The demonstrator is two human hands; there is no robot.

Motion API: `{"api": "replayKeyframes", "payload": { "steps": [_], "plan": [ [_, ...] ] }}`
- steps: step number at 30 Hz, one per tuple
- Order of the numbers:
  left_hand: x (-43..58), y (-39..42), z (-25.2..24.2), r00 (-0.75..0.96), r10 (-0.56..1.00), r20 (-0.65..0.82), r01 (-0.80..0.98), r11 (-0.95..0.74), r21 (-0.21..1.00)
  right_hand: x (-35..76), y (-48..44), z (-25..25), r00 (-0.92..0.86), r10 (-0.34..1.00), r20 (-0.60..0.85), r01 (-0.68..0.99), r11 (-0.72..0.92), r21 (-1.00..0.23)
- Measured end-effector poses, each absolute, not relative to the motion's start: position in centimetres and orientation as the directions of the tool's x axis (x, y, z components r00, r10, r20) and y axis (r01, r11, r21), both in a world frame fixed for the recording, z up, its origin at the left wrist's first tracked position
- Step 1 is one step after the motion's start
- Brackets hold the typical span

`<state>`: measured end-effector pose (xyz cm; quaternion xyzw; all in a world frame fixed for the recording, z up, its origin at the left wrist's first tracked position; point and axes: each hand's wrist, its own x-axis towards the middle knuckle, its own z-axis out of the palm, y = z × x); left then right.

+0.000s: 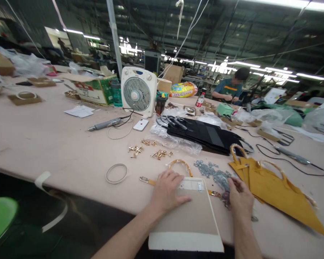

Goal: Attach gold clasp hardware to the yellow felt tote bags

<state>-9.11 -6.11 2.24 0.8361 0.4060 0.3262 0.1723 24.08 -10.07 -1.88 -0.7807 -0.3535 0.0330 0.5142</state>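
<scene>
Presses the left hand (166, 191) down, open, with fingers spread and thumb out, on the far part of a pale panel (196, 223) at the near edge of the table (70, 147). Bends the fingers of the right hand (241, 199) together beside a heap of silver metal pieces (217, 176), just right of the panel; cannot tell of anything gripped between the fingertips. Has an orange looped handle (188, 167) beyond the panel's far edge, and a metal-tipped orange strap on its left (145, 180) and another on its right (214, 193). Has a pale ring (117, 173) near on the left, gold-coloured fittings (162, 154) farther off, and orange bags (279, 183) on the right. Looks past black bags (205, 132), a white phone (140, 124) and a grey pen-shaped tool (104, 124) to a box fan (137, 91). Faces, far right, a co-worker (229, 90) with both hands held close together.
</scene>
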Motion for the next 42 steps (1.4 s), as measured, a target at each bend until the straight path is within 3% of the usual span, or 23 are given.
{"api": "replayKeyframes", "payload": {
  "steps": [4, 8, 10, 13, 23, 42],
  "plan": [
    [-9.2, -6.1, 2.2, 0.451, 0.796, 0.403, 0.561, -0.604, 0.566, 20.6, -10.4, 0.6, 0.678, 0.65, 0.342, 0.52, -0.095, -0.849],
    [-9.3, -6.1, 2.1, 0.438, 0.802, 0.405, 0.566, -0.596, 0.569, 15.2, -10.0, 3.4, 0.287, 0.898, 0.332, 0.54, 0.135, -0.831],
    [-9.3, -6.1, 2.1, 0.431, 0.803, 0.411, 0.569, -0.596, 0.567, 12.9, -9.6, 4.0, 0.102, 0.947, 0.306, 0.546, 0.204, -0.813],
    [-9.3, -6.1, 2.1, 0.435, 0.797, 0.419, 0.56, -0.604, 0.568, 11.1, -9.2, 3.9, -0.019, 0.956, 0.294, 0.548, 0.256, -0.796],
    [-9.1, -6.2, 2.5, 0.419, 0.797, 0.435, 0.549, -0.604, 0.578, 10.6, -9.2, 2.8, -0.109, 0.944, 0.311, 0.566, 0.316, -0.761],
    [-9.6, -6.2, 3.1, 0.448, 0.787, 0.425, 0.537, -0.617, 0.575, 10.4, -8.7, 2.1, -0.122, 0.934, 0.336, 0.595, 0.34, -0.729]
  ]
}}
